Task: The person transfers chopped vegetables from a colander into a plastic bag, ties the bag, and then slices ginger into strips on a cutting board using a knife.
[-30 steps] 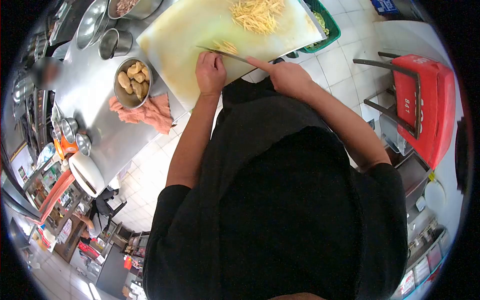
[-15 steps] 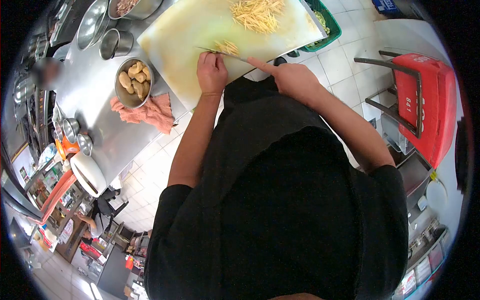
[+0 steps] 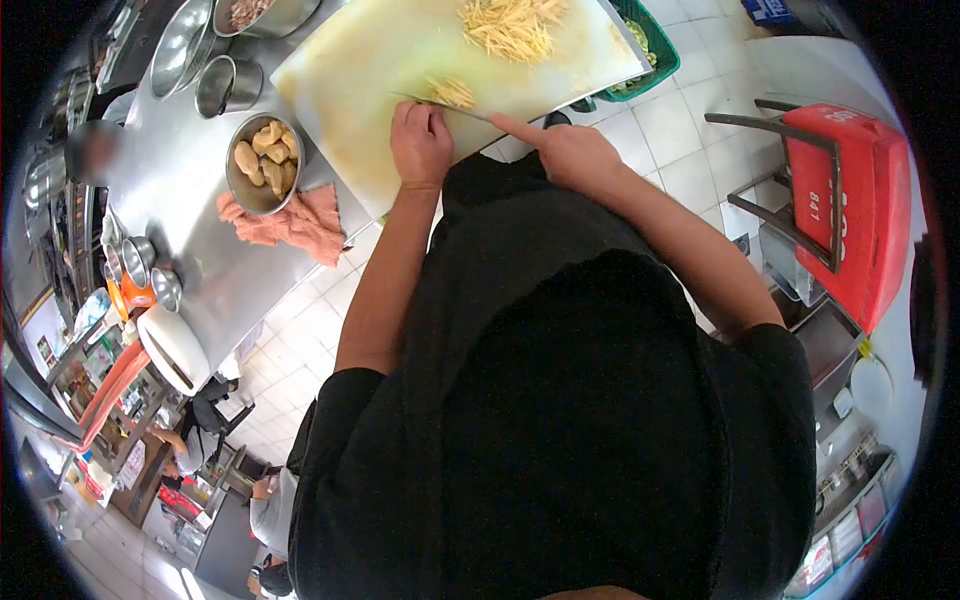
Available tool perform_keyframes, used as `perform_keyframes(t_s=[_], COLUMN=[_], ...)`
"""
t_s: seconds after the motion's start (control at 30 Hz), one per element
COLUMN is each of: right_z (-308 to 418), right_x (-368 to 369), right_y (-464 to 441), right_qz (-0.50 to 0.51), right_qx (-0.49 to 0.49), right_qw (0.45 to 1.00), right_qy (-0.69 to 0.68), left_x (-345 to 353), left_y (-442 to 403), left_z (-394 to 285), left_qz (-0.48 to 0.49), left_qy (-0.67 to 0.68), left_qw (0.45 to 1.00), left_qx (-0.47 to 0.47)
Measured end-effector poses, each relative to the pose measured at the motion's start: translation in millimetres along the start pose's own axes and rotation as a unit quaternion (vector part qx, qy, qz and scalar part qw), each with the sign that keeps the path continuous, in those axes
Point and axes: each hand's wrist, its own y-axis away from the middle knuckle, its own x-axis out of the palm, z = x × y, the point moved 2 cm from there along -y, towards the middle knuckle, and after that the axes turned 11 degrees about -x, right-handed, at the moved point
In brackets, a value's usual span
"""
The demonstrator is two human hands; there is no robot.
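Observation:
My right hand (image 3: pixel 577 155) is wrapped round the handle of a knife (image 3: pixel 455 108), its index finger stretched along the blade. The blade lies over the near part of a pale cutting board (image 3: pixel 350 90). Against the blade's near side rests my left hand (image 3: pixel 421 145), fingers curled and pressed together; whatever is under them is hidden. A small pile of thin yellow strips (image 3: pixel 452 93) sits just beyond the blade. Farther up the board is a larger heap of yellow strips (image 3: pixel 512 28).
A steel bowl of peeled yellowish pieces (image 3: pixel 265 164) and an orange cloth (image 3: pixel 290 225) lie left of the board. Steel pots (image 3: pixel 229 86) stand behind them. A green basket (image 3: pixel 660 62) is beyond the board's right edge. Other people are at the far left and lower left.
Both hands and the knife keep nearly the same place on the board. Another person in light clothing has come into view at the lower left.

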Motion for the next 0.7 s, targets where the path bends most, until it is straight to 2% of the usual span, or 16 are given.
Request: perform_keyframes(t_s=[0.07,0.27,0.47,0.57,0.7], right_z=[-1,11,5,6,-8], right_x=[4,-10,-5,-4,14], right_y=[-9,3,-5,1,-12], right_qz=[-0.023,0.026,-0.014,0.026,-0.032], right_qx=[-0.02,0.011,-0.01,0.008,-0.008], right_qw=[1.0,0.999,1.0,1.0,0.999], right_qy=[0.001,0.016,0.013,0.009,-0.023], left_x=[-1,1,-2,-2,-3], left_y=[0,1,1,1,2], left_z=[4,6,3,3,2], left_qz=[0.007,-0.011,0.004,0.002,0.007], left_qy=[-0.008,-0.011,0.012,-0.004,0.003], left_qw=[1.0,1.0,1.0,1.0,1.0], left_qx=[-0.004,0.009,-0.013,-0.002,-0.025])
